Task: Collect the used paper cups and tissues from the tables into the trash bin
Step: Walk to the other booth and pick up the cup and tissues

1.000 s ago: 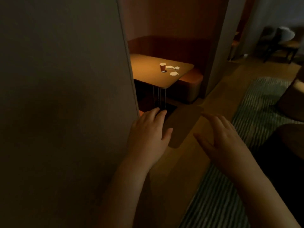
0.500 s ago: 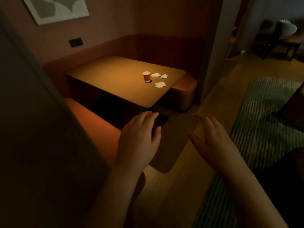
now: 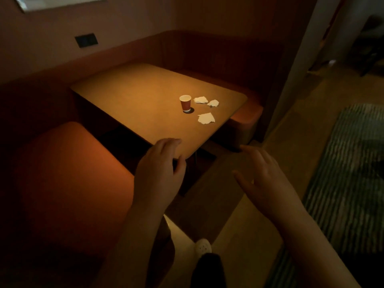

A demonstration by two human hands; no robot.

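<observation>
A red paper cup (image 3: 185,103) stands upright toward the far right of the table (image 3: 135,100), under warm light; three crumpled tissues (image 3: 206,118) lie just beside it, two to its right and one nearer, none touching the cup; all sit well apart from both hands. The left hand (image 3: 159,173) hovers over the table's near corner, fingers loosely curled and close together, holding nothing; the right hand (image 3: 264,179) hangs over the floor to the right, fingers spread and empty, likely readied for a reach. An orange seat (image 3: 68,173) fills the near left; a striped rug (image 3: 342,183) lies right. No trash bin shows, so collecting here looks not yet begun.
</observation>
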